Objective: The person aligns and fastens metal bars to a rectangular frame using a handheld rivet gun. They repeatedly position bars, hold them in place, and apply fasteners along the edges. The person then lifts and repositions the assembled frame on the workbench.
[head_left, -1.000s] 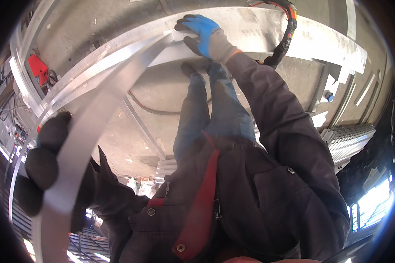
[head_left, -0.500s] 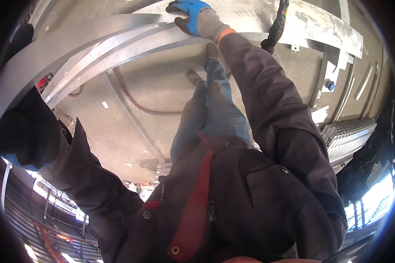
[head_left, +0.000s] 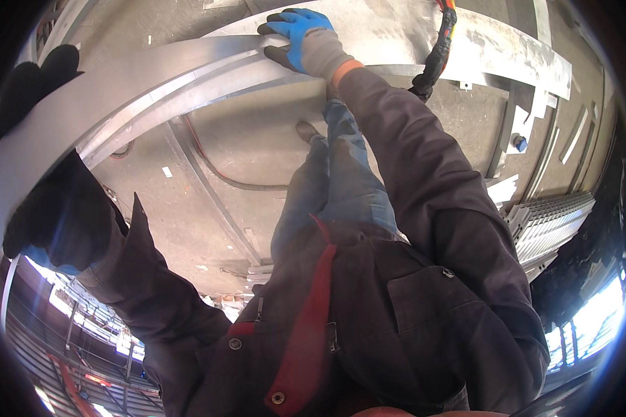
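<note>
A long flat metal bar [head_left: 129,78], pale grey and bowed by the lens, runs from the far left edge to the upper middle. My left hand [head_left: 64,212], in a black glove with some blue at its back, is wrapped around the bar at the left, its fingertips showing beyond the far side. At the bar's other end, my right hand [head_left: 309,40] wears a blue and grey glove with dark fingertips. Its fingers lie above the bar end and the thumb below, closed on it. Beneath the bar is a curved metal beam [head_left: 222,89].
A wide metal plate [head_left: 508,52] extends to the upper right, with a black-wrapped cable [head_left: 435,62] hanging before it. On the floor lie a dark hose [head_left: 233,182] and a long metal strip [head_left: 205,191]. Slatted metal pieces [head_left: 553,219] are stacked at the right.
The bar has moved toward me and now covers more of the beam beneath it. My right hand has shifted slightly left, and the left hand's fingertips now show more.
</note>
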Demonstrator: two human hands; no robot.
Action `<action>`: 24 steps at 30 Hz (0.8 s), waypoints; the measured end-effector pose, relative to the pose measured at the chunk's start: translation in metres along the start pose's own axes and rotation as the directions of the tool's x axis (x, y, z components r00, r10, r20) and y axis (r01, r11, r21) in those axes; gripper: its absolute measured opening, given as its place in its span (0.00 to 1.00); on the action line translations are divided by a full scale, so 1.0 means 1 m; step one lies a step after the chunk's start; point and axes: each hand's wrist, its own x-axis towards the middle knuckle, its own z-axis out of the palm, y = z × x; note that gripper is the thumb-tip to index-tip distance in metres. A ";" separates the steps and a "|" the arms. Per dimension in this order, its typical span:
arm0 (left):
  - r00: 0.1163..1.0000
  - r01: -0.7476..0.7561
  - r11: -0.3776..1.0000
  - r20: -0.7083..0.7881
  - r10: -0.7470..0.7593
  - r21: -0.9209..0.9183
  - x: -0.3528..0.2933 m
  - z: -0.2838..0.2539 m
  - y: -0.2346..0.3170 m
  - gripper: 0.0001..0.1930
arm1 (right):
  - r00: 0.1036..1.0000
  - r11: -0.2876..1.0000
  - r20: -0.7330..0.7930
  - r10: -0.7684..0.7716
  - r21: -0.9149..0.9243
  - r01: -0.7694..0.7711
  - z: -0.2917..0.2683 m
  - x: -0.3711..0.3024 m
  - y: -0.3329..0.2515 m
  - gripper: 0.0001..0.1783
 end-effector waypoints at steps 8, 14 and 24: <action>0.993 -0.015 0.999 -0.117 0.021 0.053 0.006 0.011 0.007 0.18 | 0.997 0.996 -0.073 -0.033 0.086 0.039 0.004 0.000 0.004 0.22; 0.971 -0.208 0.572 0.096 0.220 0.794 0.007 0.000 0.014 0.13 | 0.962 0.966 -0.246 0.123 0.252 -0.059 -0.032 -0.014 0.025 0.24; 0.996 0.013 0.969 0.079 -0.033 0.248 0.004 -0.002 0.019 0.07 | 0.844 0.862 -0.178 0.506 0.069 -0.502 -0.148 0.031 0.200 0.22</action>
